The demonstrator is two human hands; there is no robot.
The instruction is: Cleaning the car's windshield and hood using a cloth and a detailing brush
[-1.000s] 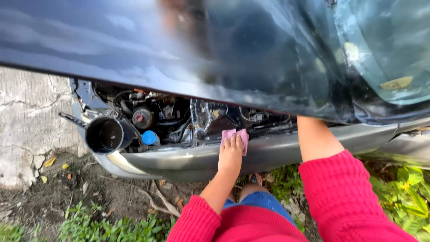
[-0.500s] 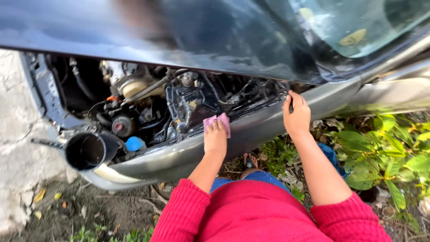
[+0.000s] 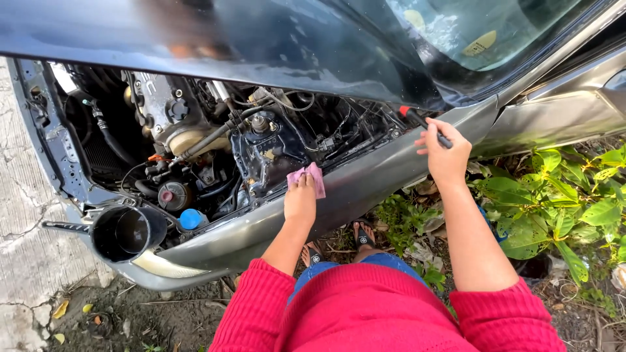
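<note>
At the fender edge of the open engine bay, a folded pink cloth [image 3: 308, 178] lies pressed against the dark, grimy inner panel, just where the grey fender [image 3: 365, 182] meets the bay. Left hand [image 3: 300, 201] lies flat over the cloth's lower part, fingers together and pinning it to the metal rather than gripping round it; the cloth's upper edge shows beyond the fingertips. Right hand [image 3: 447, 153] is closed around the black shaft of a red-handled screwdriver [image 3: 422, 122], held further along the same fender edge under the raised bonnet [image 3: 228, 45], the red handle end pointing into the bay. Judgement: the step in hand looks like wiping the bay's edge with the cloth while the tool is kept ready; I cannot tell whether the tool's tip touches anything. A next stroke would call for steady palm pressure and a path clear of the hoses and wiring just beside the cloth. Outward: the engine block [image 3: 173, 114] with its round cap sits well left, a blue cap [image 3: 190, 219] lower down, and an open black intake duct [image 3: 124, 231] at the front corner. Green plants [image 3: 561, 202] grow by the fender; sandalled feet [image 3: 362, 234] stand on bare ground below.
</note>
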